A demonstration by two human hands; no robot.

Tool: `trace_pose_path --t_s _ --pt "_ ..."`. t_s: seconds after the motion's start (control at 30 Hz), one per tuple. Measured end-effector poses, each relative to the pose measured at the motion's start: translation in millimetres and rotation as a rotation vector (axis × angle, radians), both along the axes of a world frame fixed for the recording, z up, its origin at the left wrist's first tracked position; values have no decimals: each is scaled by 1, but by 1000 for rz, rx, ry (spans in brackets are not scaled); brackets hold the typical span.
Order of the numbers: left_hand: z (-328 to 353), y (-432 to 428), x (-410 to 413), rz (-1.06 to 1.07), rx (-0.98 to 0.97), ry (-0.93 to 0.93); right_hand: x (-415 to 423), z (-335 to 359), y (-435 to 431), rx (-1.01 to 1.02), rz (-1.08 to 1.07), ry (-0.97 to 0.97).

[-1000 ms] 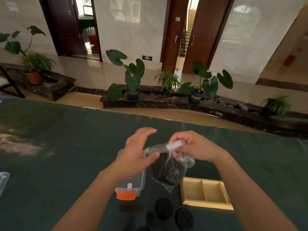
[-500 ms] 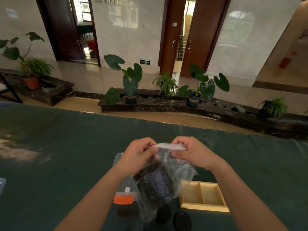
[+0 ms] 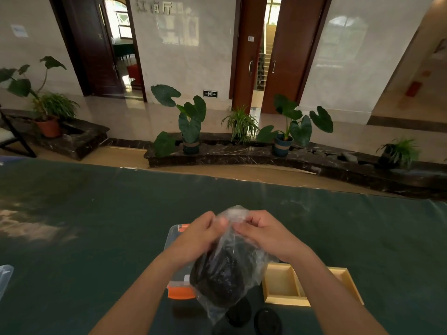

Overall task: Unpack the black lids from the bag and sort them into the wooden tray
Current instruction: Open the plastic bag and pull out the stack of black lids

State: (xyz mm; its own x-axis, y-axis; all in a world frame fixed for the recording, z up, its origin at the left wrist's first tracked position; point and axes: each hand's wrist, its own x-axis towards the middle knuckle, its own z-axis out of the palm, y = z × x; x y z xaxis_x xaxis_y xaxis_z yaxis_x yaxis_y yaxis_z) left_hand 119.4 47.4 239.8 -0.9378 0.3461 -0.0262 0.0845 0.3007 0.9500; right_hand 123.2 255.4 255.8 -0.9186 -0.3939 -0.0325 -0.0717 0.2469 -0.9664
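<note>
Head view. The left hand (image 3: 203, 234) and the right hand (image 3: 264, 232) meet above the counter (image 3: 96, 226), each pinching the crumpled mouth of one clear plastic bag (image 3: 232, 259); both sets of fingers are closed on the film, and whether the mouth is open yet cannot be told. The bag hangs between the wrists, its lower half filled by a dark mass of black lids (image 3: 219, 279); their number inside cannot be counted through the wrinkled plastic.

Below the bag, at the near edge of the counter, two loose black lids (image 3: 267, 321) lie flat on the green cloth, one partly hidden behind the bag's lower corner. A third dark shape at the bottom margin may be another, but is too cut off to tell.

Just right of the bag stands one wooden tray (image 3: 285, 301), with one divider showing and two compartments; the left one looks bare, and the right one is largely hidden by the right forearm. Behind the bag lies one clear plastic box with orange latches (image 3: 180, 292).

Progress, judged: early. Nothing is seen in the tray; most lids remain bagged, so emptying the bag and all the sorting are left.
</note>
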Motion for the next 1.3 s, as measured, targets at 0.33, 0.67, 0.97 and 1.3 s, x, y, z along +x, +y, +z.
trace_pose_path --t_s 0.33,0.67,0.97,1.3 --pt "21 -30 -11 -239 162 -121 2 -2 17 -57 77 -71" --pt "-2 3 -7 153 539 -454 -2 -9 17 131 -94 -46" --pt "-10 13 -4 98 -76 53 -10 -37 13 201 -372 91" --pt "-21 41 9 228 133 -45 4 -50 -13 119 -426 157"
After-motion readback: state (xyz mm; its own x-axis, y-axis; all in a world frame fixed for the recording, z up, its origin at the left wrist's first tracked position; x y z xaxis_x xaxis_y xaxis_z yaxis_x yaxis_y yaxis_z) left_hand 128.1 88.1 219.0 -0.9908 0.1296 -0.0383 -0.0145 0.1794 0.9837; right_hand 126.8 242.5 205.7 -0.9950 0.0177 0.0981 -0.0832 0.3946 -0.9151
